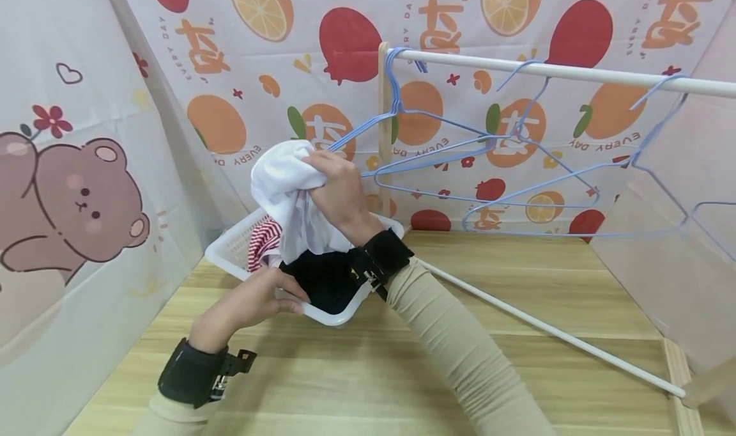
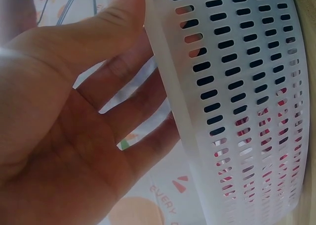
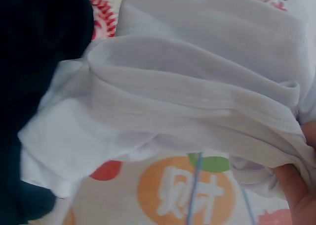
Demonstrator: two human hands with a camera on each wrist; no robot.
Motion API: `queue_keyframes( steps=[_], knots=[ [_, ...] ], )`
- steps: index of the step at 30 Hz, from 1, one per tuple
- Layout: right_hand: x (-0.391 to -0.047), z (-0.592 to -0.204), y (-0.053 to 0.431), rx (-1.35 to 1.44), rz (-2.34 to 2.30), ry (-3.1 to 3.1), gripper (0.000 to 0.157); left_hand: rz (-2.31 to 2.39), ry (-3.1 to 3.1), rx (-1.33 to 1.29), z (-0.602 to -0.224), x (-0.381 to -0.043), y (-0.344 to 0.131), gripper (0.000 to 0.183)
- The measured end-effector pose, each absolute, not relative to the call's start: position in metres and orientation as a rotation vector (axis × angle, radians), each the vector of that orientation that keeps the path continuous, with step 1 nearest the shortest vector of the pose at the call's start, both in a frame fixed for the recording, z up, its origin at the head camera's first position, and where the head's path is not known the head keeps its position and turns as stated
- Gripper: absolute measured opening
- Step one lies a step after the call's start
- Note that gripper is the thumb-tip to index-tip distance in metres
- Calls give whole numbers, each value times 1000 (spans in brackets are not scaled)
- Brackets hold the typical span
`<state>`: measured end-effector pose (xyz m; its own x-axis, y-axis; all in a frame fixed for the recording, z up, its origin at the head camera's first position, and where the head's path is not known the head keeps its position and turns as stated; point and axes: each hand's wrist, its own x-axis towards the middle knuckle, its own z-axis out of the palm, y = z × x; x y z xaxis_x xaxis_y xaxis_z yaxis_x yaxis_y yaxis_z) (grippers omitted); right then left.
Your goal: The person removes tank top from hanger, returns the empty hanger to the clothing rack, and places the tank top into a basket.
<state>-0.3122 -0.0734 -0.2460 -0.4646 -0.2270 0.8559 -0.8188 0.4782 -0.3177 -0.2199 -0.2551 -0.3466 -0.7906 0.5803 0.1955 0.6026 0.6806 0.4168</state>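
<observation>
My right hand [image 1: 342, 193] grips a bunched white garment [image 1: 290, 177] and holds it up over the basket. In the right wrist view the white cloth [image 3: 187, 96] hangs in folds from the fingers at the right edge. My left hand [image 1: 255, 302] pinches the near rim of the white plastic basket [image 1: 330, 318], with the thumb on the outside and the fingers over the inner side. The slotted basket wall [image 2: 237, 86] fills much of the left wrist view. Inside the basket lie a black garment [image 1: 322, 279] and a red-and-white striped one [image 1: 264, 241].
A clothes rack with a white top rail [image 1: 575, 71] stands at the right. Several blue hangers [image 1: 517, 135] hang from it, some bunched at its left post [image 1: 384, 123]. Its lower white bar [image 1: 552, 327] runs over the wooden table [image 1: 345, 385]. Printed curtains surround the table.
</observation>
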Motion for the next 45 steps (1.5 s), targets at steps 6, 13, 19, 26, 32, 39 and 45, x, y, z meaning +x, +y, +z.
queue_keyframes(
  steps=[6, 13, 19, 26, 32, 39, 45],
  knots=[
    [-319, -262, -80, 919, 895, -2086, 23, -735, -2851, -984, -350, -221, -255, 11],
    [-330, -267, -82, 974, 850, -2194, 21, -729, -2852, -982, -350, -225, -253, 12],
    [-335, -278, -83, 1009, 787, -2294, 24, -723, -2890, -958, -347, -224, -250, 12],
    [-335, -283, -85, 1085, 622, -2568, 34, -724, -2907, -951, -347, -224, -250, 12],
    [-333, -284, -85, 1118, 547, -2659, 43, -718, -2903, -957, -346, -223, -253, 12],
    [-335, -286, -81, 1048, 555, -2665, 48, -733, -2902, -965, -345, -224, -253, 12],
    [-334, -289, -77, 1066, 595, -2578, 43, -751, -2901, -974, -347, -225, -255, 12]
  ],
)
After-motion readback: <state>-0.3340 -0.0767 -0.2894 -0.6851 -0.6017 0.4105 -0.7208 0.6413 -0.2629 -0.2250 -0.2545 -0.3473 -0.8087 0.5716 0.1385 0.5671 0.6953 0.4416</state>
